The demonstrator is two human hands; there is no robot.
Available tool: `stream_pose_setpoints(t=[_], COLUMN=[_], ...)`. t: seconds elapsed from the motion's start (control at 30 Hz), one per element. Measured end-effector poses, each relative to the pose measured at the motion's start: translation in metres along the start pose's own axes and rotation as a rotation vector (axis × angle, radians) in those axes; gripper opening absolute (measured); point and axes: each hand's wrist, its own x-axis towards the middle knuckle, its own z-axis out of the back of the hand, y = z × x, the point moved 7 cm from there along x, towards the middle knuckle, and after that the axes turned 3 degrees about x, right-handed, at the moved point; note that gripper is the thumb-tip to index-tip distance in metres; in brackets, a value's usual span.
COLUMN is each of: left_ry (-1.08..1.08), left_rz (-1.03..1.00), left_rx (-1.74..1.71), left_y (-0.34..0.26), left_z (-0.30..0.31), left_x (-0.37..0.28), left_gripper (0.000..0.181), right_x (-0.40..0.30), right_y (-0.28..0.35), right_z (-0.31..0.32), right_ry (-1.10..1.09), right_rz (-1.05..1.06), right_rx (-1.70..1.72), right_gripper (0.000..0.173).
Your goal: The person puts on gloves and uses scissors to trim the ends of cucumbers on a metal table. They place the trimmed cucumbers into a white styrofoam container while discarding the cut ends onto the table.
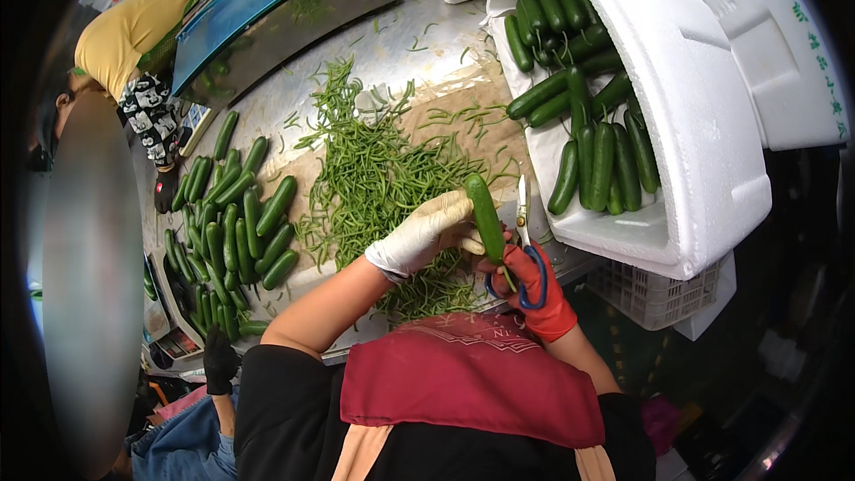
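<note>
My left hand (434, 230), in a white glove, has its fingers against the side of a green cucumber (485, 217). At the cucumber's lower, stemmed end is my right hand (531, 280), in a red glove. That hand holds scissors (523, 214) with dark blue handles, their blades pointing away from me. A thin stem (509, 278) hangs from the cucumber by the red fingers. Under and beyond my hands spreads a heap of cut green stems (374, 174) on brown cardboard (441, 100).
Many cucumbers (230, 234) lie piled at left. A white foam box (695, 214) with more cucumbers stands at right, above a plastic crate (648, 290). A blue-edged metal housing (287, 20) is at the back. Two co-workers are at left, one black-gloved hand (220, 361) near the pile.
</note>
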Motion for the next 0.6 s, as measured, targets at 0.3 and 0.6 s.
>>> stream_pose_setpoints(t=[0.3,0.6], left_ry=[-0.130,0.104], left_rz=[-0.230,-0.245], left_rx=[0.190,1.698], left_y=[-0.032,-0.023], left_z=[-0.001,-0.007], left_x=[-0.013,-0.017], left_gripper=[0.059,0.037], right_x=[0.011,0.000], right_y=[-0.005,0.001], right_z=[-0.001,0.006], right_ry=[0.213,-0.080], right_rz=[-0.215,-0.265], right_rx=[0.269,0.047], right_gripper=[0.045,0.030])
